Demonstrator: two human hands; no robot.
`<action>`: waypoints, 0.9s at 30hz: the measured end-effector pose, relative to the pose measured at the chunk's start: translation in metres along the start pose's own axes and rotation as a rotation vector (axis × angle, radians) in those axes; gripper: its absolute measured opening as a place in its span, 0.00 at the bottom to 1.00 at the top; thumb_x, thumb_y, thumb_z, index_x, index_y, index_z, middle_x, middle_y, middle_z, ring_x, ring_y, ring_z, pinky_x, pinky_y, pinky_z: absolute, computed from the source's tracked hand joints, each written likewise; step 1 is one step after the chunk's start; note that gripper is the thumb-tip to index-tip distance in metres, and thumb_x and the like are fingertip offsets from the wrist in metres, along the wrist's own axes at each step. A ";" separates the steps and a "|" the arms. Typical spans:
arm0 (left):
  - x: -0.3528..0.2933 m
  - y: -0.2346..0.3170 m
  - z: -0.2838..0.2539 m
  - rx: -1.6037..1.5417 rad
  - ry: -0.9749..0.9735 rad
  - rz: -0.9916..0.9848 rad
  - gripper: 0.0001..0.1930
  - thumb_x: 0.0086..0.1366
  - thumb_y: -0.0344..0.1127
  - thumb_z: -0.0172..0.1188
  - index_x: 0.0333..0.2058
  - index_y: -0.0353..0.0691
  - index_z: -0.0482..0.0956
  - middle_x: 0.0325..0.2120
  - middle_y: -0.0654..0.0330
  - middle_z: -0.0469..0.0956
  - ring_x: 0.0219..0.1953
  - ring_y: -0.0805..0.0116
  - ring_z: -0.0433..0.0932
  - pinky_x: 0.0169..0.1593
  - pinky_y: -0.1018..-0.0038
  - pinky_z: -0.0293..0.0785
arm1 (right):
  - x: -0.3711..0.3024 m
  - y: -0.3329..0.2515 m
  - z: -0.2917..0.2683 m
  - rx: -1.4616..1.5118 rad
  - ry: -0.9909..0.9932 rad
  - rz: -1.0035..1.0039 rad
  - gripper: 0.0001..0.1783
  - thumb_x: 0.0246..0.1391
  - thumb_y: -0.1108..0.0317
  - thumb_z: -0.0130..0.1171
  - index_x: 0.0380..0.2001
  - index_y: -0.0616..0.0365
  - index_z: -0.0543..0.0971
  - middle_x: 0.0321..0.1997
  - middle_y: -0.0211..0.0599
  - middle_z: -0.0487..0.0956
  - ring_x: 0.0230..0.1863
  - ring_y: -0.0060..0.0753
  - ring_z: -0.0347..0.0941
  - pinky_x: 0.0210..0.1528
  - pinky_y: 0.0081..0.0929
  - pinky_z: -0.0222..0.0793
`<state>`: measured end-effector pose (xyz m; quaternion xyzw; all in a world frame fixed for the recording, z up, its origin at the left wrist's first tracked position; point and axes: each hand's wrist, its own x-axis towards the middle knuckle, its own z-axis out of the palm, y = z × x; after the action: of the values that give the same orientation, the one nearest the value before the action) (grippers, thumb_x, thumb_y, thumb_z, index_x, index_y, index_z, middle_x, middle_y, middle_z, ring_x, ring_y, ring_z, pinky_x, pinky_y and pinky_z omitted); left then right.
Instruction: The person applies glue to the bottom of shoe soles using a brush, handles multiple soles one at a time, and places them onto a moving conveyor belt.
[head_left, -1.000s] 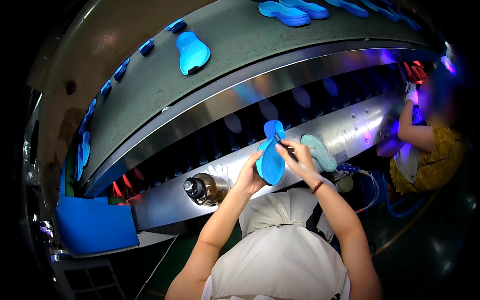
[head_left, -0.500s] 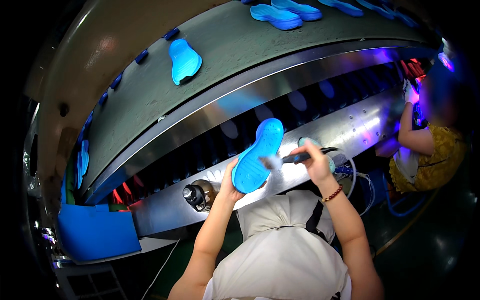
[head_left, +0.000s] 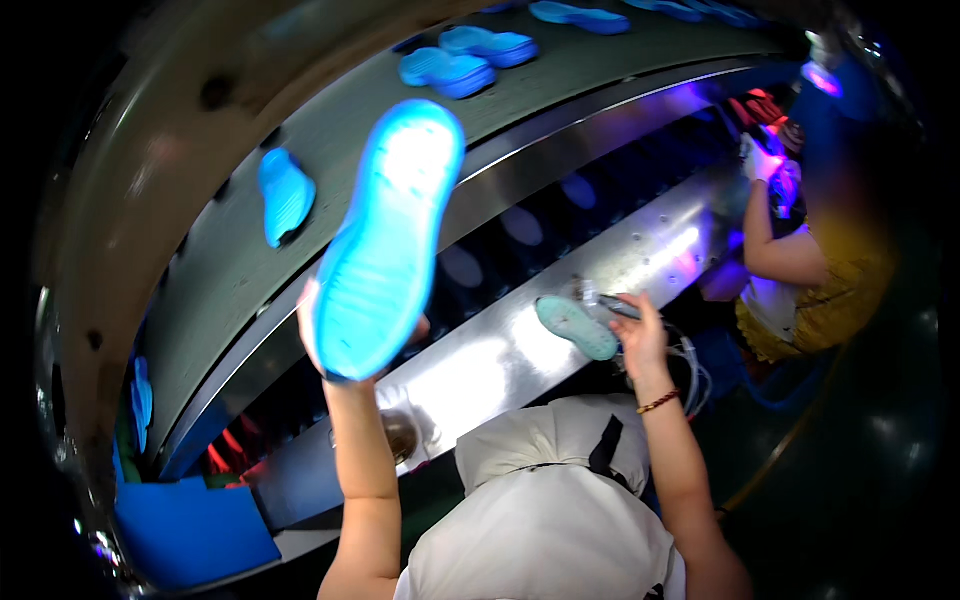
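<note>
From my remote seat: nearest the lens, blue shoe sole (head_left: 390, 240), held up well above the bench, upper face blown out by glare. My left hand (head_left: 311, 325) grips its lower end from behind, fingers showing at both edges. My right hand (head_left: 645, 342) is lower, fingers closed on a dark-handled brush (head_left: 622, 307); bristles too blurred to read. Pale green sole (head_left: 578, 326) lies just beside that hand on the metal bench (head_left: 470, 385); can't tell if they touch. Bottle (head_left: 400, 437) mostly hidden by the left forearm.

Handling, my call: keep the edge grip so the face stays uncovered, tilt the sole out of the glare, hold the brush clear of the green sole.

Farther: conveyor belt (head_left: 225, 255) with a single sole (head_left: 286, 197) and overlapping soles (head_left: 447, 73). Off right, co-worker's gloved hand (head_left: 762, 162).
</note>
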<state>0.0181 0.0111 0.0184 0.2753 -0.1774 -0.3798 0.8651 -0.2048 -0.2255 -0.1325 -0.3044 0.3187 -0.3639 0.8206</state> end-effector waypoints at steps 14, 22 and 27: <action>0.149 -0.003 -0.007 -0.150 0.367 0.457 0.35 0.64 0.53 0.36 0.57 0.28 0.42 0.58 0.41 0.50 0.61 0.47 0.50 0.62 0.49 0.46 | 0.018 -0.018 -0.009 -0.010 -0.354 0.338 0.18 0.58 0.58 0.47 0.42 0.62 0.73 0.42 0.36 0.75 0.37 0.26 0.72 0.40 0.21 0.66; 0.157 -0.020 0.002 0.598 0.520 0.776 0.31 0.60 0.45 0.48 0.56 0.35 0.49 0.54 0.49 0.54 0.53 0.53 0.62 0.51 0.54 0.66 | 0.048 0.003 -0.014 -0.037 -0.455 0.303 0.15 0.48 0.71 0.59 0.40 0.63 0.74 0.37 0.38 0.76 0.37 0.26 0.74 0.41 0.19 0.70; 0.193 -0.068 0.085 1.340 0.429 0.378 0.36 0.54 0.41 0.59 0.58 0.46 0.52 0.54 0.50 0.54 0.55 0.54 0.56 0.42 0.55 0.71 | 0.057 -0.007 -0.021 -0.103 -0.464 0.332 0.14 0.48 0.78 0.56 0.41 0.67 0.73 0.39 0.39 0.76 0.36 0.25 0.73 0.40 0.19 0.71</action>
<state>0.0612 -0.2022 0.0622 0.7790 -0.2430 0.0285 0.5773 -0.1932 -0.2803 -0.1572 -0.3645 0.1861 -0.1287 0.9033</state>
